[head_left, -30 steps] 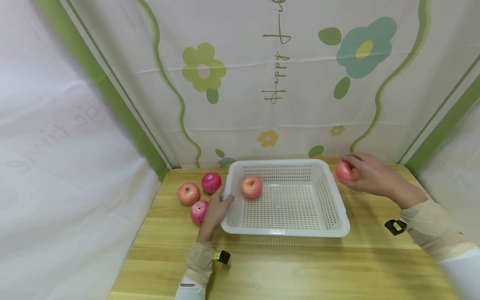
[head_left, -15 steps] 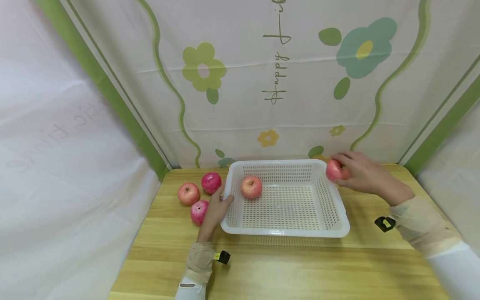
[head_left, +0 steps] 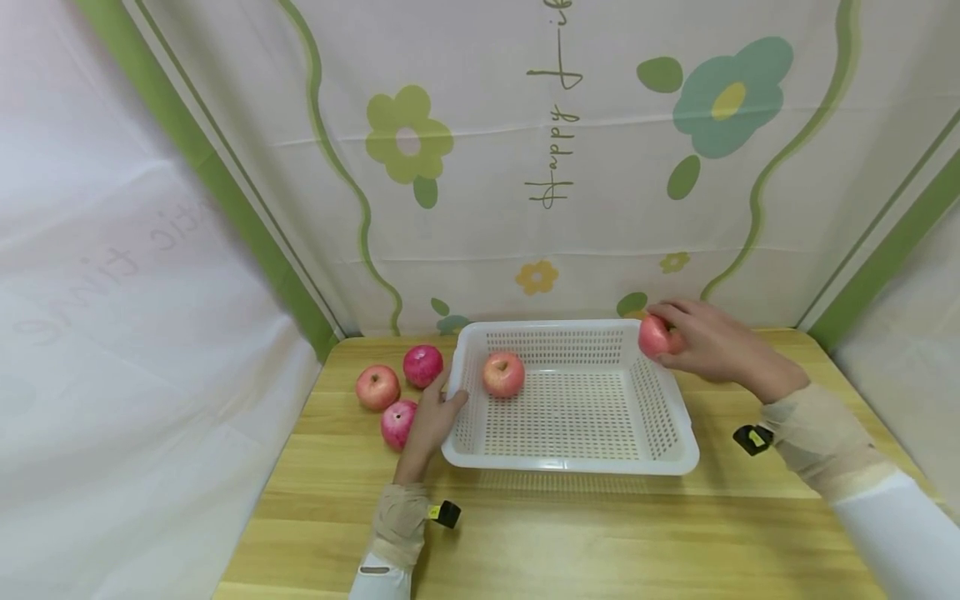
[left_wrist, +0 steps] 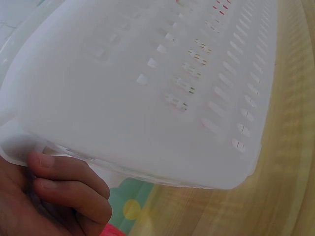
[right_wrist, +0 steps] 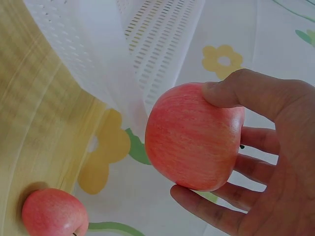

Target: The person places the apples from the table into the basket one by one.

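Observation:
A white plastic basket (head_left: pixel 570 465) with slotted walls stands on the table, one apple (head_left: pixel 503 374) lying inside near its left end. My left hand (head_left: pixel 433 417) grips the basket's left rim; curled fingers (left_wrist: pixel 74 189) show under it in the left wrist view. My right hand (head_left: pixel 708 342) holds a pinkish-red apple (right_wrist: pixel 194 137) between thumb and fingers, over the basket's back right corner. Another apple (right_wrist: pixel 54 214) sits on the table in the right wrist view; in the head view the right hand hides it.
Left of the basket are three apples: a paler one (head_left: pixel 377 387), a deep pink one (head_left: pixel 423 366) and a streaked one (head_left: pixel 398 424) close to the left forearm. A printed cloth (head_left: pixel 480 208) hangs behind the wooden table (head_left: pixel 570 542).
My right hand has carried its apple leftward, from beside the basket to over its right rim. The left hand and the basket have stayed put.

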Available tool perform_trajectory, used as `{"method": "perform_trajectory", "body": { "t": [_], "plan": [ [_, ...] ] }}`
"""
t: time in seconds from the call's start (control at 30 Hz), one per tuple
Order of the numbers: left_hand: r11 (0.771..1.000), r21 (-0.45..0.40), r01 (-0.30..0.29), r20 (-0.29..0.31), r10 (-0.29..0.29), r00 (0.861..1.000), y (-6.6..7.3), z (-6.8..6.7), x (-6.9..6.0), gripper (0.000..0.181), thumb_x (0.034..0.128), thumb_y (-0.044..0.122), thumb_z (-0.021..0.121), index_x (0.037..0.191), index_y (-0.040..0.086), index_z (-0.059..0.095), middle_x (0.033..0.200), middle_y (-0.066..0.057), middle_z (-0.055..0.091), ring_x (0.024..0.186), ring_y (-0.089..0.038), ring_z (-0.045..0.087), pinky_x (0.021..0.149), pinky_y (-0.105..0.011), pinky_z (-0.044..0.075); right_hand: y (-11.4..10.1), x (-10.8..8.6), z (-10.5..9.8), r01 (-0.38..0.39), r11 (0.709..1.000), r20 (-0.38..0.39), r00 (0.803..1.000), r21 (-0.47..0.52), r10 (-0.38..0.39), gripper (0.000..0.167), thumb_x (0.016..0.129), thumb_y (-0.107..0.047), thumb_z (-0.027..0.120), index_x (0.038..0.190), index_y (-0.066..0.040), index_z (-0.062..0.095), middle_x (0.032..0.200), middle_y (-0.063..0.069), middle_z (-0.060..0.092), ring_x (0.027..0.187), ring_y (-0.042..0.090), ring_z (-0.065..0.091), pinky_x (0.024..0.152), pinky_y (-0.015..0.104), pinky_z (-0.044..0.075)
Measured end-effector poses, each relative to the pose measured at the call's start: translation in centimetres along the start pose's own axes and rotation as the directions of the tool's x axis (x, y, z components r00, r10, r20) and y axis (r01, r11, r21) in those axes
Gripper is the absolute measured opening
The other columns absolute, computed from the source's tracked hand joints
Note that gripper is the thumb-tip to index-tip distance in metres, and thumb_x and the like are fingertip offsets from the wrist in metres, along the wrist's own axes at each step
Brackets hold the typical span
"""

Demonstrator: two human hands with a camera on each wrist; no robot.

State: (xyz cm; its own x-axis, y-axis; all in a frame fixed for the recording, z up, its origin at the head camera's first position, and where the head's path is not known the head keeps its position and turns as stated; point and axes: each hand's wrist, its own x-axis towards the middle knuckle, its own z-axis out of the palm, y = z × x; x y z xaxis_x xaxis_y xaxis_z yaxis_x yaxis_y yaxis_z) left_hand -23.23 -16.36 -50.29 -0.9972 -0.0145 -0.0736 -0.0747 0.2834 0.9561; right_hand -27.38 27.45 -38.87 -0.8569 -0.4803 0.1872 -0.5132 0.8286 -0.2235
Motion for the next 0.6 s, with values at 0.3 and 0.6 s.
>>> {"method": "perform_trajectory", "body": {
  "t": [0.3,0.6],
  "plan": [
    [1.0,0.011,-0.009,0.009,0.008,1.0,0.0,-0.1,0.0,0.067,0.1056,0.019,0.058,0.168,0.018,0.035,0.133,-0.032,0.068,0.107,-0.046,0.076,0.077,-0.051,0.067,-0.4,0.6,0.1,0.02,1.0,0.007,1.0,-0.008,-0.02,0.065,0.087,-0.027,0.084,0.143,-0.003,0.061,0.142,0.025,0.06,0.123,0.044,0.059,0.098,0.063,0.053],
    [1.0,0.001,0.001,0.009,-0.001,1.0,0.1,-0.2,-0.1,0.067,0.1058,0.02,0.058,0.168,0.02,0.035,0.133,-0.03,0.068,0.108,-0.046,0.076,0.08,-0.052,0.067,-1.0,1.2,0.6,0.034,0.999,0.007,0.999,0.025,-0.034,0.064,0.085,-0.024,0.085,0.142,-0.005,0.064,0.141,0.022,0.061,0.123,0.044,0.058,0.098,0.064,0.053]
  ]
}}
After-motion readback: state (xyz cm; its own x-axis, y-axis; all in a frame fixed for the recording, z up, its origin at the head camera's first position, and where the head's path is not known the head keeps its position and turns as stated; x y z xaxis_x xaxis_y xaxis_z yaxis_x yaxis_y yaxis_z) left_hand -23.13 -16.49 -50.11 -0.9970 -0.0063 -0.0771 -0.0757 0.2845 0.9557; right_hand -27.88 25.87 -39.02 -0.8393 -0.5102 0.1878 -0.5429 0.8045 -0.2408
